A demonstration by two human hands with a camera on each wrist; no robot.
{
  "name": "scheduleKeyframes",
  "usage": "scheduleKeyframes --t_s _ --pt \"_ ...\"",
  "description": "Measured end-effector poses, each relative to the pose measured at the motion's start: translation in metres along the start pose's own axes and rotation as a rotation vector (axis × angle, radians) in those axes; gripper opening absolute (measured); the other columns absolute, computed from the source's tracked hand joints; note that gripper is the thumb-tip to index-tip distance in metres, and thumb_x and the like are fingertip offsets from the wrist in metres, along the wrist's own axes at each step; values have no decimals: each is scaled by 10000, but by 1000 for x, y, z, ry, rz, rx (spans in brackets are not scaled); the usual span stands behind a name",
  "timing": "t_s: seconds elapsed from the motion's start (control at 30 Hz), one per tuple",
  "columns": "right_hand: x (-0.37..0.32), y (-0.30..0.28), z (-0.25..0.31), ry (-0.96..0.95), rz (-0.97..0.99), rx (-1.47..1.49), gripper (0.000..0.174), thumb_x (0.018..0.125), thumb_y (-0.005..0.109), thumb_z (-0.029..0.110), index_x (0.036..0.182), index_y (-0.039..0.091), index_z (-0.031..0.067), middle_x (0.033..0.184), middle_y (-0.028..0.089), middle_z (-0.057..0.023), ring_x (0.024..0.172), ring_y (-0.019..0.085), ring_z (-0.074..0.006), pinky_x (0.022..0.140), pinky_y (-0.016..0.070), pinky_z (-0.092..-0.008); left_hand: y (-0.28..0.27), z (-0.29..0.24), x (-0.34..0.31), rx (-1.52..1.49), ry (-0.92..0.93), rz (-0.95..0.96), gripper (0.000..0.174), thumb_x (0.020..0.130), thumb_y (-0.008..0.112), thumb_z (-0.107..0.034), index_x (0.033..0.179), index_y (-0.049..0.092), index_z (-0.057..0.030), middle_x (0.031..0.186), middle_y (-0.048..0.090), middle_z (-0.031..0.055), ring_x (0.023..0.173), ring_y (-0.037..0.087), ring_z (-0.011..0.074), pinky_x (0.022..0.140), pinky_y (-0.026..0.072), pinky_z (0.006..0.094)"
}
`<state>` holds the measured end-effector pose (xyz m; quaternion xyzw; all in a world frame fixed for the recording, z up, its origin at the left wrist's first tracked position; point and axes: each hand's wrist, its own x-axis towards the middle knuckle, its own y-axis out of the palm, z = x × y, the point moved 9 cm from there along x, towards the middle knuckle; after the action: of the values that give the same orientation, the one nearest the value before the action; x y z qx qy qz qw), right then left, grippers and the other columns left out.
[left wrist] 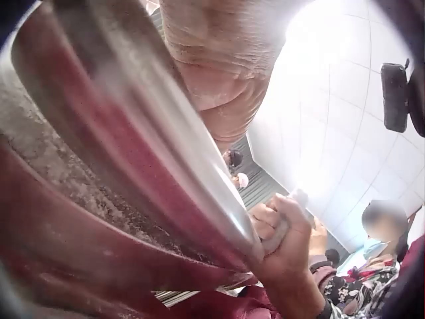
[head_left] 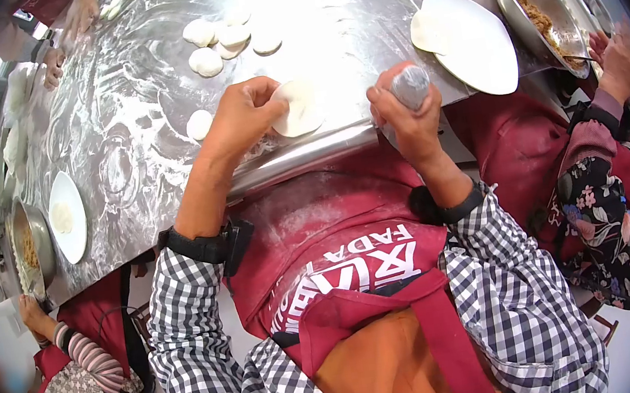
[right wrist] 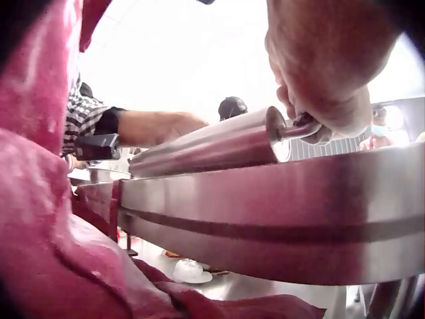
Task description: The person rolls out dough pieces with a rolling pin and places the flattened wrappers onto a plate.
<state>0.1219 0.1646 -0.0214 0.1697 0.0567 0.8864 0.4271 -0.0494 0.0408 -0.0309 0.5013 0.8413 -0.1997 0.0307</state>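
In the head view my left hand [head_left: 238, 123] pinches the left edge of a flat round dough wrapper [head_left: 299, 109] between thumb and fingers. My right hand [head_left: 412, 116] grips a grey handle [head_left: 410, 87], its rounded end showing above the fist. A shiny metal roller [head_left: 302, 158] lies along the table's near edge, just below the wrapper. From the right wrist view, the fingers of my right hand [right wrist: 325, 80] curl round the handle at the end of the metal roller [right wrist: 212, 146]. The left wrist view hides the left fingertips; only the palm side of that hand [left wrist: 219, 60] shows.
Dough pieces [head_left: 206, 62] lie beyond my left hand on the floured metal table [head_left: 133, 85]. At right are a white plate [head_left: 478, 48] with one wrapper and a bowl of filling [head_left: 569, 44]. Another plate [head_left: 72, 236] and bowl stand at left. People sit on both sides.
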Motion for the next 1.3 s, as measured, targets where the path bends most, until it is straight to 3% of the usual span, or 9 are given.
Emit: scheduleKeyframes --t_s 0.23,0.47,0.57,0.6,0.7,0.83,1.1,1.27,1.3 --pt "68 34 -4 -199 -33 -185 168 705 673 100 710 516 41 560 500 18 489 460 -65 462 381 -248 -6 -20 2 292 100 -168 257 754 594 -196 906 639 6 732 655 151 656 625 195 635 478 302" --pt "17 6 0 2 7 -64 178 718 693 60 714 517 38 602 535 7 557 498 -60 509 411 -229 2 -6 10 405 73 -75 251 738 604 -175 888 654 20 682 635 118 613 595 165 591 462 303" --pt "4 -1 1 -39 -6 -73 176 721 689 61 717 515 37 587 530 11 534 491 -58 498 406 -224 -5 1 13 163 93 -85 242 730 599 -158 867 648 36 681 627 85 607 567 129 569 448 280" --pt "5 0 2 -56 0 -53 181 719 690 67 712 511 39 558 517 18 506 482 -59 484 401 -228 -2 -5 4 20 -27 -30 231 730 587 -140 854 640 47 685 617 59 604 541 107 555 433 262" --pt "28 10 -3 -75 -15 -89 185 720 689 75 708 508 40 552 513 21 507 481 -58 481 397 -232 -2 -6 -1 207 -11 -26 225 735 575 -137 859 638 41 668 605 65 597 529 105 562 434 264" --pt "69 35 -3 -271 -18 -249 181 733 673 90 690 504 44 537 496 17 490 479 -61 472 394 -241 -4 -26 4 350 175 -137 248 742 569 -174 879 641 20 720 637 147 669 618 216 645 472 319" --pt "15 4 0 -26 2 -79 172 728 686 57 710 516 37 598 546 -5 511 497 -58 481 398 -222 3 -20 8 562 113 -71 280 698 615 -245 886 664 -43 729 637 155 653 607 289 636 474 350" --pt "10 2 3 -23 -10 -61 179 722 690 58 717 513 36 597 540 5 515 488 -59 481 398 -228 -3 -7 7 -9 19 -45 251 704 611 -163 855 639 36 676 605 83 649 564 128 604 447 278" --pt "19 5 1 -39 -15 -80 180 720 690 61 714 512 35 594 537 5 509 482 -59 480 397 -231 -2 -8 6 101 28 -35 245 713 606 -165 857 640 31 677 607 87 647 566 134 608 449 278"
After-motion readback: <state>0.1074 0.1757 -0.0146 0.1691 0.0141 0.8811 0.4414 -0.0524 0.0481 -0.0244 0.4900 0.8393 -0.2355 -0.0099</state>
